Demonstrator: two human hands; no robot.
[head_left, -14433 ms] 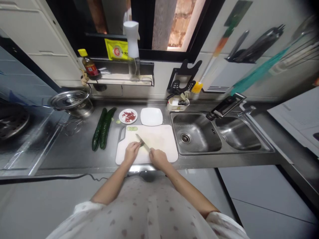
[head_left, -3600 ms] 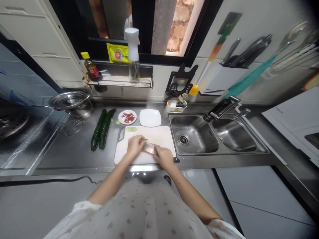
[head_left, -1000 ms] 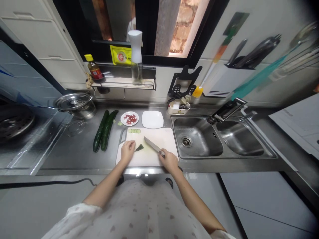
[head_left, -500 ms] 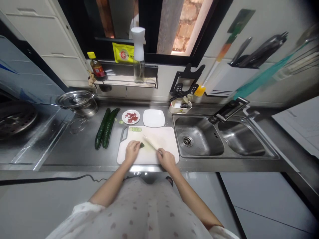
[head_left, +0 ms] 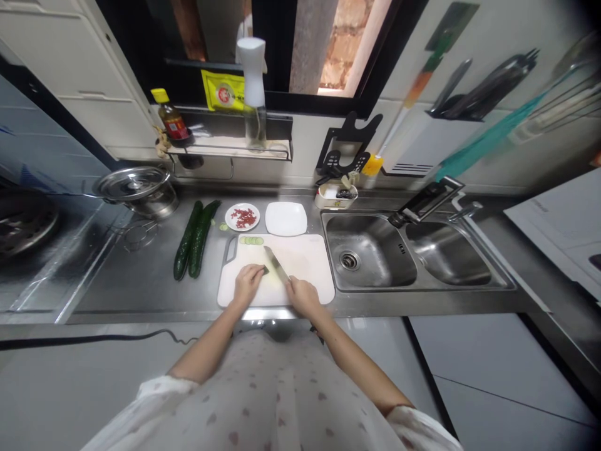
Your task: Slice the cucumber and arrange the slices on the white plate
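Note:
On the white cutting board (head_left: pixel 305 257), my right hand (head_left: pixel 303 295) is closed around the handle of a kitchen knife (head_left: pixel 276 264), its blade slanting up to the left. My left hand (head_left: pixel 247 283) pinches a small dark green piece of cucumber (head_left: pixel 265 270) on the board, just left of the blade. Most of that piece is hidden by my fingers. A short row of pale cucumber slices (head_left: pixel 251 240) lies at the board's upper left. Two whole cucumbers (head_left: pixel 196 241) rest side by side on the counter to the left.
Behind the board stand a plate of chopped red bits (head_left: pixel 243 217) and a square white plate (head_left: pixel 286 218). A double sink (head_left: pixel 370 250) borders the board on the right. At the back left is a lidded steel pot (head_left: pixel 141 191). A shelf (head_left: pixel 225 149) holds bottles.
My right hand has moved left with the knife, bringing the blade nearer my left hand, and the blade's flat side now shows more. The whole view has shifted slightly.

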